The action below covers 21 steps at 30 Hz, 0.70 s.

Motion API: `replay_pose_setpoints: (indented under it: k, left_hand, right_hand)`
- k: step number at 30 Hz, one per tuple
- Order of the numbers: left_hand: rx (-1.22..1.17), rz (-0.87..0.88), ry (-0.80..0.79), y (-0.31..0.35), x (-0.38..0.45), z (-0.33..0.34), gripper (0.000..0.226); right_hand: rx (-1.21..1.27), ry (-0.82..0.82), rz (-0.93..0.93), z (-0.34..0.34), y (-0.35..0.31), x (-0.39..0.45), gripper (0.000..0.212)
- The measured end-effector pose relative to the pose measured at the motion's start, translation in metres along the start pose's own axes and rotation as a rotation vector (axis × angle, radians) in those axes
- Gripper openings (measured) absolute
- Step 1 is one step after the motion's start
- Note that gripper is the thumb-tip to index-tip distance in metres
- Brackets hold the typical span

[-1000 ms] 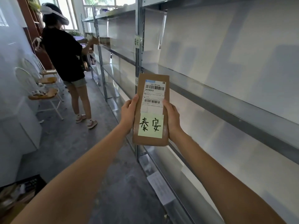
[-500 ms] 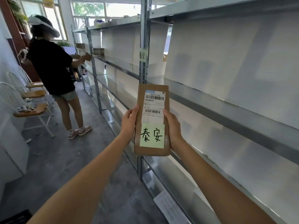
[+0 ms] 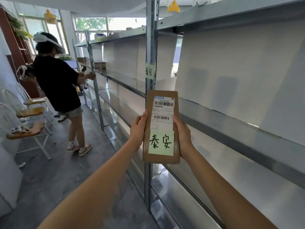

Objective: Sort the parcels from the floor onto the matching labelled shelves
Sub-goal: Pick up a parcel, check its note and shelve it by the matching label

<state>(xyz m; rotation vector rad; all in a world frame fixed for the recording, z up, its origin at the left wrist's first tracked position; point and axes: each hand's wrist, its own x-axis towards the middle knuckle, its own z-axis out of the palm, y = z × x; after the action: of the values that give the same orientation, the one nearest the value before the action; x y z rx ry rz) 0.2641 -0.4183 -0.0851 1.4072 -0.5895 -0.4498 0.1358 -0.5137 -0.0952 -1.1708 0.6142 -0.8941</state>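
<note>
I hold a flat brown cardboard parcel (image 3: 160, 98) upright in front of me. It bears a white shipping label and a green sticky note with handwritten characters. My left hand (image 3: 137, 129) grips its left edge and my right hand (image 3: 183, 135) grips its right edge. Just above the parcel, a green sticky label (image 3: 149, 72) with similar handwriting is stuck on the grey upright post (image 3: 151, 38) of the metal shelving. The shelf (image 3: 231, 123) to the right of the post is bare.
Another person (image 3: 57, 83) in a black shirt and a headset stands at the far shelves on the left. White wire chairs (image 3: 26, 128) with wooden seats line the left wall. A few cardboard boxes (image 3: 99, 65) sit on a distant shelf. Grey floor (image 3: 57, 171) lies between us.
The view has tilted upward, so the parcel sits lower in frame and the post's green label shows above it. Both hands keep the same grip. The other person has shifted at the far shelves.
</note>
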Motion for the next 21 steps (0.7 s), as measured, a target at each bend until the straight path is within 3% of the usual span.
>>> replay_pose_setpoints:
  k: [14,18,21]
  left_hand:
    - [-0.046,0.03,-0.081,-0.012,0.121,-0.005,0.047]
    - [-0.038,0.068,-0.184,-0.014,0.161,-0.008,0.04]
    - [-0.035,0.056,-0.306,-0.011,0.186,-0.01,0.052]
  right_hand:
    - [-0.074,0.048,-0.068,0.04,0.002,0.102,0.052]
    - [-0.057,0.126,-0.096,0.056,0.007,0.122,0.055]
    - [-0.018,0.206,-0.114,0.069,0.01,0.129,0.054]
